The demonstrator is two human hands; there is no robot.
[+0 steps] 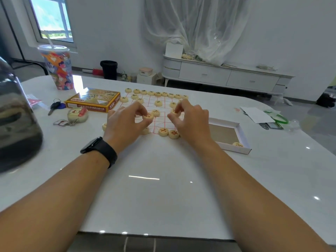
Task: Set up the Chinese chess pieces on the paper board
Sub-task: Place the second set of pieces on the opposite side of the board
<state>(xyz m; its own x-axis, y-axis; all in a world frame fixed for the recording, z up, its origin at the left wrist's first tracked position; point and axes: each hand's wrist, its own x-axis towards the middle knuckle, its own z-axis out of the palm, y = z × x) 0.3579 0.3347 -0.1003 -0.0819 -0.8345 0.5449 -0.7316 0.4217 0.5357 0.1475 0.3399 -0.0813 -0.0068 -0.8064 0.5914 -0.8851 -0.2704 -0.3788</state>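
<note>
A paper board (pixel 161 122) with red grid lines lies on the white table. Round wooden chess pieces line its far edge (pixel 157 93), with several more in the rows behind my hands. Two red-lettered pieces (pixel 168 132) sit at the near edge. My left hand (pixel 125 122), with a black watch on the wrist, pinches a red-lettered piece (pixel 148 116) over the board's middle. My right hand (pixel 190 119) pinches another piece (pixel 174 111) at the board's right side. My hands hide parts of the board.
An open white box tray (pixel 236 135) with one piece (pixel 237 144) inside lies to the right. At left are a yellow box (pixel 92 101), keys (pixel 56 106), a patterned cup (pixel 58 68) and a dark glass jar (pixel 16 120). Papers and green items (pixel 269 117) lie far right.
</note>
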